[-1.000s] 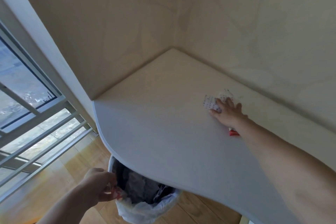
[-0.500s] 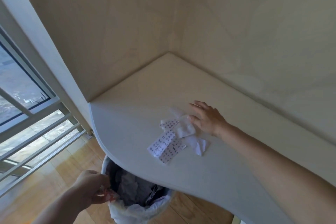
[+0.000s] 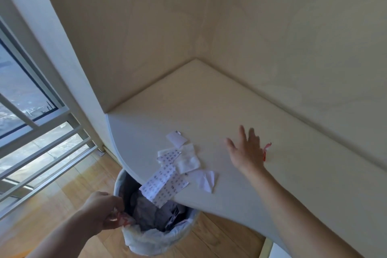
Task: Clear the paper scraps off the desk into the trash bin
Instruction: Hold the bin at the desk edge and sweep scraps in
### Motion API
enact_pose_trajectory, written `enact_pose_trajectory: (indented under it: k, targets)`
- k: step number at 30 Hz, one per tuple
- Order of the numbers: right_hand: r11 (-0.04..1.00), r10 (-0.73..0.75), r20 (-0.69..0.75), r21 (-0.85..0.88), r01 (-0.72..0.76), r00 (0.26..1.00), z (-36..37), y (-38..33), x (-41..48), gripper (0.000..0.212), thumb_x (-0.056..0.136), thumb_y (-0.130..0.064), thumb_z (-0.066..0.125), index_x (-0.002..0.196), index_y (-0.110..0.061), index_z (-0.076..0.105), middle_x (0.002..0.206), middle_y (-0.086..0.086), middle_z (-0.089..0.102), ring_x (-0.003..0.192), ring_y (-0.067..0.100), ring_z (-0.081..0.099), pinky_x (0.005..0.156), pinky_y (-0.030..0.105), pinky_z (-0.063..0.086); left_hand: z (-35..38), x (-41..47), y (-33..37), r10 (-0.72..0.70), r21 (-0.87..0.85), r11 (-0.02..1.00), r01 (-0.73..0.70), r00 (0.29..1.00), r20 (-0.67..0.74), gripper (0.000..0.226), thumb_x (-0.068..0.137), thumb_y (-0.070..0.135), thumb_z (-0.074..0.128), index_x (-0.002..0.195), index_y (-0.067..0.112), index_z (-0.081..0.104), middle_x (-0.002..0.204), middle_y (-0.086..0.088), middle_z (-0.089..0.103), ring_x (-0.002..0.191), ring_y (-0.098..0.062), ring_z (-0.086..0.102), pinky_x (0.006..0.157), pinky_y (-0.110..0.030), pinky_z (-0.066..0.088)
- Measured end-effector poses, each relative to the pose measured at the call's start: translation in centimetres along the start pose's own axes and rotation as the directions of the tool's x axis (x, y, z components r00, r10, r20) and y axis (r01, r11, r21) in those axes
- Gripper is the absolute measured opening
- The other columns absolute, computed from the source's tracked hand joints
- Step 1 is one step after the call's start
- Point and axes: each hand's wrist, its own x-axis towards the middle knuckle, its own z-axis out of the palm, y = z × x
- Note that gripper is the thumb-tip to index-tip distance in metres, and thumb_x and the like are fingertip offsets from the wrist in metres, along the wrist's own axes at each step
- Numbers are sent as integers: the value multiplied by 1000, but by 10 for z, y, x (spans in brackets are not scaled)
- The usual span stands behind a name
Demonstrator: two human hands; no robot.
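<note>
- Left of the open right hand (image 3: pixel 245 151), on the pale desk (image 3: pixel 209 94), lie the paper scraps (image 3: pixel 178 165); they form a loose strip whose long axis runs from the far blank white piece down toward the desk's curved near edge
- Two printed scraps at the near end jut past that edge and hang over the trash bin (image 3: pixel 155 226); their long sides point down-left toward the bin's mouth
- A crumpled white piece lies at the pile's right side, the scrap nearest the right wrist, clear of it
- Right hand is spread flat with fingers apart, holding nothing; whether the palm rests on the desk or hovers just above cannot be told; it stands apart from the pile
- A small red scrap (image 3: pixel 266 150) shows just behind that hand on the desk
- Left hand (image 3: pixel 104 209) is closed in a pinch on the bin's near rim, gripping the white bag liner (image 3: pixel 144 239) together with something red and white that is too blurred to name
- Bin sits on a wooden floor (image 3: pixel 69 186) under the desk's edge, with crumpled paper inside
- Desk fills a corner between two beige walls (image 3: pixel 293 37); a railed window (image 3: pixel 31 128) lies beyond the left hand
</note>
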Motion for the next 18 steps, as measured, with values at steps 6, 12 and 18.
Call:
enact_pose_trajectory:
  k: [6, 12, 18]
  targets:
    - [998, 60, 181, -41, -53, 982, 21, 6, -6, 89, 85, -74, 36, 154, -24, 9, 161, 19, 12, 149, 39, 3, 119, 47, 2, -12, 8, -3, 3, -9, 1000, -3, 1000, -3, 17, 72, -24, 55, 83, -12, 58, 70, -19, 47, 30, -24, 51, 46, -41, 55]
    - [918, -330, 380, -84, 388, 864, 45, -56, -30, 98, 68, -91, 29, 147, -50, -11, 158, 5, -30, 141, 43, -27, 113, 65, -6, -29, 12, -8, 40, 3, 999, -40, 999, -7, 17, 71, -23, 57, 82, -12, 60, 73, -22, 52, 41, -28, 54, 51, -42, 56]
    - [786, -500, 384, -174, 593, 776, 82, -92, -78, 67, 85, -77, 12, 141, -55, -17, 155, -2, -31, 138, 39, -32, 102, 52, -25, -46, 7, -16, 68, -11, 998, -68, 997, -35, 15, 71, -22, 57, 82, -13, 60, 69, -20, 52, 34, -25, 55, 48, -41, 56]
